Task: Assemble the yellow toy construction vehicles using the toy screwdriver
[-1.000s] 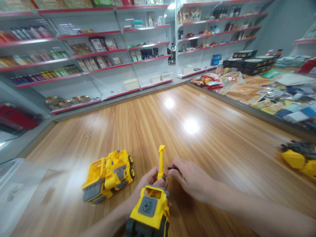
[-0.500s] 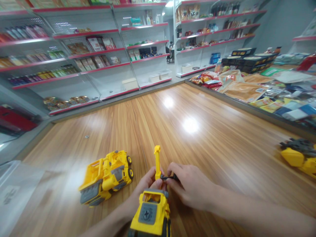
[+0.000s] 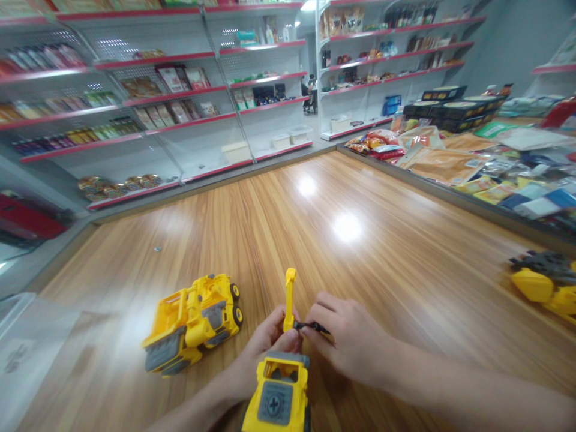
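Observation:
My left hand (image 3: 275,337) is closed around the base of an upright yellow toy crane arm (image 3: 290,297). My right hand (image 3: 344,333) pinches a small black screwdriver (image 3: 315,327), its tip against the lower end of that arm. Just below my fingers is a yellow toy truck (image 3: 283,393) with a grey roof panel bearing a cross-shaped mark. Whether the arm is joined to this truck is hidden by my left hand. To the left, a yellow and grey toy dump truck (image 3: 193,324) rests on the wooden table (image 3: 252,228).
More yellow and dark grey toy parts (image 3: 540,285) lie at the right edge. A translucent plastic bin (image 3: 33,360) is at the lower left. A tiny metallic piece (image 3: 157,248) lies on the table. Packaged goods (image 3: 450,165) cover the area beyond the right rim; shelves (image 3: 198,174) stand behind.
The crane arm and the truck below it have shifted slightly right, and the truck has turned a little. My right hand's fingers have moved around the screwdriver, which still meets the arm.

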`<action>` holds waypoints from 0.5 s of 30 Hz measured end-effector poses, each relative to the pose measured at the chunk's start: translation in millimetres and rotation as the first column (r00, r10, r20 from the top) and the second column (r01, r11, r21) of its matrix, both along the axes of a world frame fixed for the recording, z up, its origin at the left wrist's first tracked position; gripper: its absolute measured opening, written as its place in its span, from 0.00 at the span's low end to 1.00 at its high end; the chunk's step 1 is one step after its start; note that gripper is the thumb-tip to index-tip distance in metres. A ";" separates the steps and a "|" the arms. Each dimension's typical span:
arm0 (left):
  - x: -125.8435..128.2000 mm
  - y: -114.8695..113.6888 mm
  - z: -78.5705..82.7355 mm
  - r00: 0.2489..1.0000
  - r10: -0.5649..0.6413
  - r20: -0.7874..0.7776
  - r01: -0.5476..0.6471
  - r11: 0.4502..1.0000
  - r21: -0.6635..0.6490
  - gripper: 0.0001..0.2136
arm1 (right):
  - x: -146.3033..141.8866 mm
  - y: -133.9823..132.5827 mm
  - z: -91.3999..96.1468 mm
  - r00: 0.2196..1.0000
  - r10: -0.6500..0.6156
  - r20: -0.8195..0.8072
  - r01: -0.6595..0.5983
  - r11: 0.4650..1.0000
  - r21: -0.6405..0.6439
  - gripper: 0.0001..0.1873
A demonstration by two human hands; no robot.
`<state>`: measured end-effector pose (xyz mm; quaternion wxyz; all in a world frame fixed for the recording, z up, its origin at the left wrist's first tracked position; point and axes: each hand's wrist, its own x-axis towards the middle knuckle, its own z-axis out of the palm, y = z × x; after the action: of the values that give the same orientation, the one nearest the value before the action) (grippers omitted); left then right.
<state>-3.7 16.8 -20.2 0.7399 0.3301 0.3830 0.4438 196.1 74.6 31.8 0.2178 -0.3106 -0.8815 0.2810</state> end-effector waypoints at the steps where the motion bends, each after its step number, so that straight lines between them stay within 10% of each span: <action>1: 0.3 -0.2 0.3 1.000 0.001 -0.003 -0.001 1.000 0.000 0.14 | -0.8 -1.6 -0.1 1.000 -0.006 -0.012 0.006 1.000 -0.014 0.05; 9: 1.0 4.2 -4.5 0.996 0.084 -0.024 -0.084 0.996 0.011 0.14 | 0.9 -9.6 1.0 0.955 0.010 -0.298 -0.052 0.990 -0.134 0.20; 15: -1.5 3.8 -5.6 0.995 0.092 -0.022 -0.092 0.995 0.036 0.12 | -0.2 -2.5 -5.2 0.933 -0.045 -0.357 0.035 0.999 -0.034 0.07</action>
<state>-5.1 20.6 -25.8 0.7083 0.3301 0.3988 0.4800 195.9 72.1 26.6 0.3761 -0.2751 -0.8168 0.3401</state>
